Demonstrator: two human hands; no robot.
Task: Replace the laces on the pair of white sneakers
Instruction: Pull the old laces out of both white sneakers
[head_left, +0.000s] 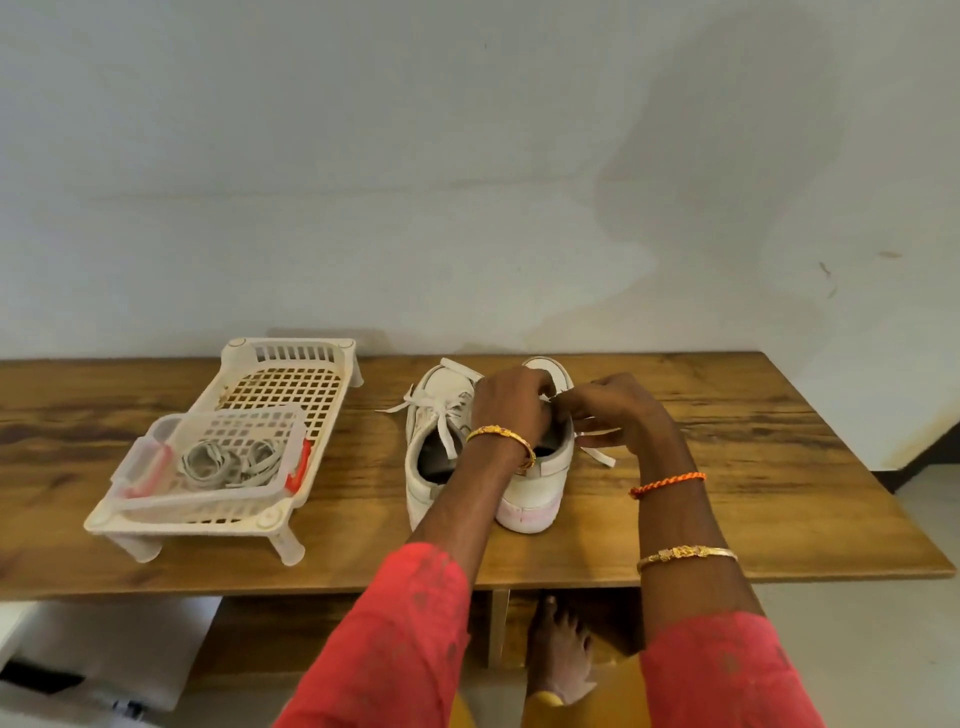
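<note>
Near the back edge of the wooden table (727, 467), toward its middle, two white sneakers are set side by side, heels toward the front edge. The left sneaker (431, 447) is seen with its lace (441, 415) loose, ends trailing over the opening and onto the wood. The right sneaker (535, 493) is partly covered by both hands. The left hand (511, 402) is held over its tongue area, fingers curled and pinching a white lace (597, 452); the right hand (618, 410) is curled just beside it, fingertips pinching the same lace where the two hands meet. A free end of that lace is seen lying on the wood off the shoe's right side.

Toward the left end of the table, a white lattice rack (291, 384) on short legs is placed. On its front part a clear plastic box (156, 467) with red clips is rested, holding coiled laces (228, 462).

Bangles are worn on both wrists, a red-orange thread on the right; red sleeves are visible at the front edge.
</note>
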